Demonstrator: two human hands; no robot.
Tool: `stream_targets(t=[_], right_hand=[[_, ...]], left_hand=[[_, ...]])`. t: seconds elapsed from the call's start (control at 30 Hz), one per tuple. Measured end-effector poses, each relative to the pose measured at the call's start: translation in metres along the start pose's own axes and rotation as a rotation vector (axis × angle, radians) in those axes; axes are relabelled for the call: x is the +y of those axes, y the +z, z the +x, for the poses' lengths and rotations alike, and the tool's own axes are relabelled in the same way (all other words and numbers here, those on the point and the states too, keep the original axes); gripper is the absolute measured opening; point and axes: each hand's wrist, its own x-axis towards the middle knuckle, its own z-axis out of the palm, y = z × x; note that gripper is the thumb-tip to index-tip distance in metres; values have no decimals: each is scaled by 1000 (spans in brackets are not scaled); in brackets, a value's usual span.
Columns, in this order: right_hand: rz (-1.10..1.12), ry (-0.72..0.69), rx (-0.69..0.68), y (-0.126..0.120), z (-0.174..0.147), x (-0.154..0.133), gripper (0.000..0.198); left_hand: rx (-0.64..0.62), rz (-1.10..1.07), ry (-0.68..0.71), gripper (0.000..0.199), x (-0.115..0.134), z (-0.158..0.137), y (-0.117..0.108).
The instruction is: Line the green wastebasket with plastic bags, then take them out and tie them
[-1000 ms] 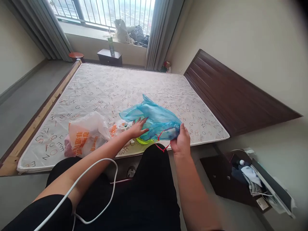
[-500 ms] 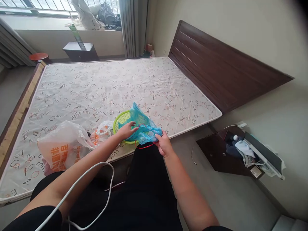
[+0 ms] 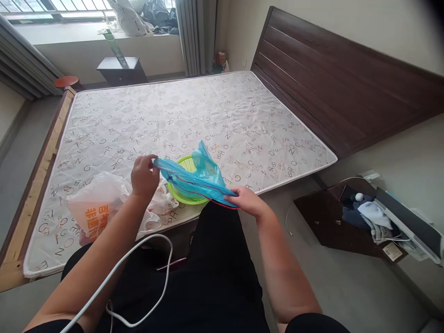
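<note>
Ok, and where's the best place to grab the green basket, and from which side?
Probably the near rim of the green basket, coming from your side. The curved rim shows there below the blue bag, which covers much of the basket's middle and right. One hand would need to be free: your left hand and right hand both hold the bag.

- Soft daylight from the window (image 3: 69,6), kinda blown out up there
- Black clothes (image 3: 222,259) lose most of their detail
- Wide lens stretches the headboard (image 3: 333,69), top-right corner goes black
</note>
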Motion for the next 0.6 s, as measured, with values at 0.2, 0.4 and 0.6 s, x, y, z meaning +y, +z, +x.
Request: stream_targets(t=[0.2,0.4,0.6], right_hand=[[-292,-424,402,39,54,-8,12],[-206,-90,-32,64,97,10,8],[338,89,307,16,87,44,21]], left_hand=[[-38,-372,-278,26,9,-15,31],[-838,-371,-405,6,3,-15,44],[-591,-256,-524,14,-31,17,21]])
